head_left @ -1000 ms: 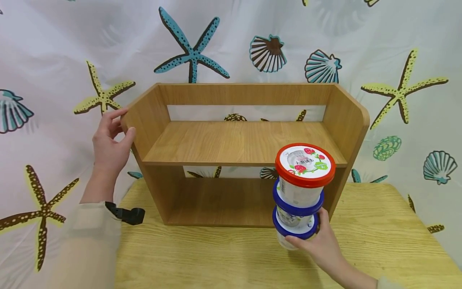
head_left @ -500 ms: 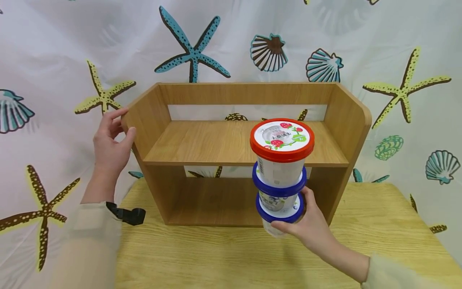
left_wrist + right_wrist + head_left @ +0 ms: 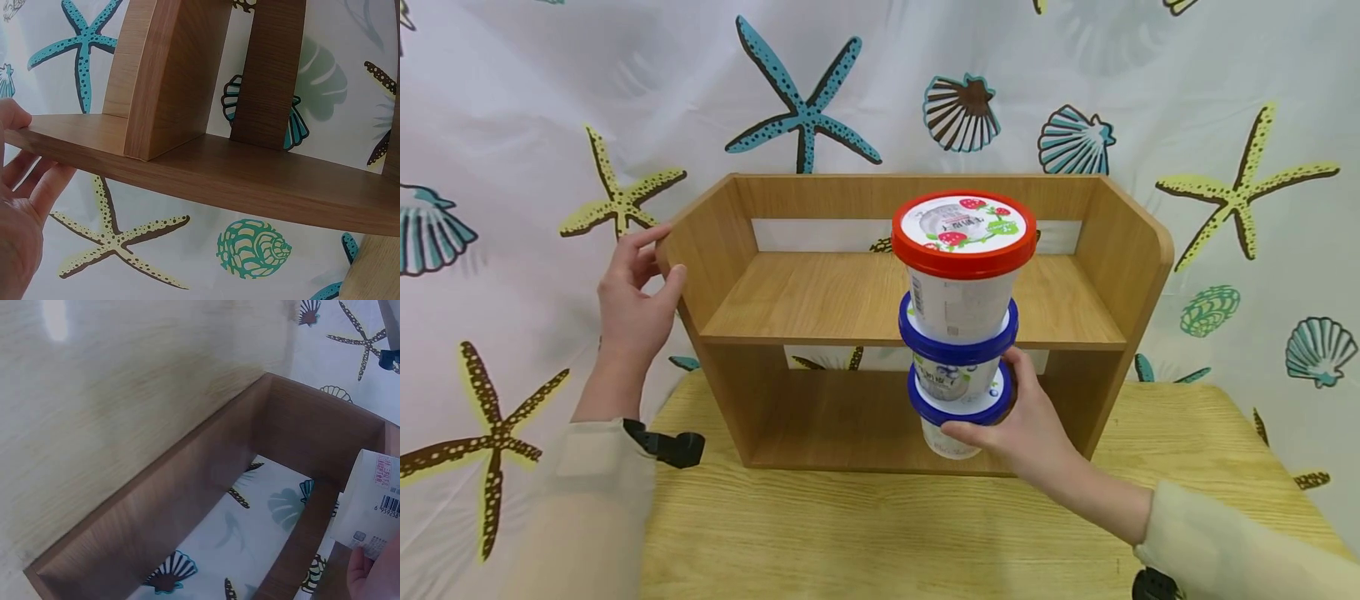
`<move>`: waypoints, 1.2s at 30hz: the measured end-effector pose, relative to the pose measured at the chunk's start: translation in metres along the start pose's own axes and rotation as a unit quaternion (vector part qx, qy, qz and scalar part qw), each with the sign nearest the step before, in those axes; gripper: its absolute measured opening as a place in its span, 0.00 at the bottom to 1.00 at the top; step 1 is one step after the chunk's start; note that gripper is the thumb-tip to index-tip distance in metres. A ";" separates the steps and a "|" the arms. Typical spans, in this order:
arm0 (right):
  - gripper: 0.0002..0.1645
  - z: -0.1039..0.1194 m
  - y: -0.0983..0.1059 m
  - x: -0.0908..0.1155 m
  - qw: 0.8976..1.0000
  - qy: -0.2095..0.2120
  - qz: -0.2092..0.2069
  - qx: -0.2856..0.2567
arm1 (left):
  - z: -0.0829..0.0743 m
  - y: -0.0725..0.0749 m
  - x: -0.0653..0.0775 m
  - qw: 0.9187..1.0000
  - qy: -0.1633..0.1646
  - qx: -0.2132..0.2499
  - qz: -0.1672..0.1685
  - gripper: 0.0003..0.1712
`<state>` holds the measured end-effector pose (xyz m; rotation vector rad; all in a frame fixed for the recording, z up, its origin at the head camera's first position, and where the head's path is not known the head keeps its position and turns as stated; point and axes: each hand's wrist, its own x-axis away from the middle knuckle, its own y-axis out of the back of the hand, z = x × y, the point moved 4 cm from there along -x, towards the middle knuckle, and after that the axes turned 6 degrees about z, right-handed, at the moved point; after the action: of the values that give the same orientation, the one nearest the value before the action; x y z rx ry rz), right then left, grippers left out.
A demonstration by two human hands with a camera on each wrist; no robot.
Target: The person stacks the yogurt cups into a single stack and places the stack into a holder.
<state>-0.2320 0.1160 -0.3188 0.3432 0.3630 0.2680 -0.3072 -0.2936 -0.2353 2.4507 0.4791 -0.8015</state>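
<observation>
My right hand [image 3: 1026,429] grips the lowest tub [image 3: 949,442] of a three-high stack, thumb in front and fingers behind. That tub and the middle tub [image 3: 951,379] have blue lids; the top tub [image 3: 964,308] has a red lid with strawberries. The stack is raised in front of the wooden shelf [image 3: 827,292], overlapping its upper board. The right wrist view shows the held tub's white wall [image 3: 375,500] with a barcode. My left hand [image 3: 640,300] pinches the front edge of the shelf's left side panel [image 3: 269,200], thumb on one face and fingers on the other.
The shelf has an upper board [image 3: 805,300] and a lower board [image 3: 850,417], standing on a light wooden table [image 3: 820,533]. Behind hangs a white curtain [image 3: 647,67] with starfish and shells. Open gaps show in the shelf's back.
My right hand has carried the stack of tubs up and to the left, from low at the shelf's right front to before its upper board. The left hand has stayed on the side panel.
</observation>
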 end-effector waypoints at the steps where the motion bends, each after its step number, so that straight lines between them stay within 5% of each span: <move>1: 0.57 0.003 0.000 -0.003 1.000 0.004 0.002 -0.003 | 0.000 0.000 0.000 1.000 0.001 -0.001 0.000 0.26; 21: 0.53 0.046 -0.001 -0.055 0.999 0.026 0.006 -0.031 | 0.000 0.002 0.001 1.000 0.027 -0.011 0.007 0.27; 36: 0.52 0.060 -0.007 -0.068 0.999 0.026 -0.005 -0.032 | 0.000 0.001 0.002 1.000 0.020 -0.014 0.009 0.26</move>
<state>-0.2687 0.0716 -0.2483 0.2715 0.4074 0.2778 -0.3049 -0.2935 -0.2363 2.4448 0.4790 -0.7355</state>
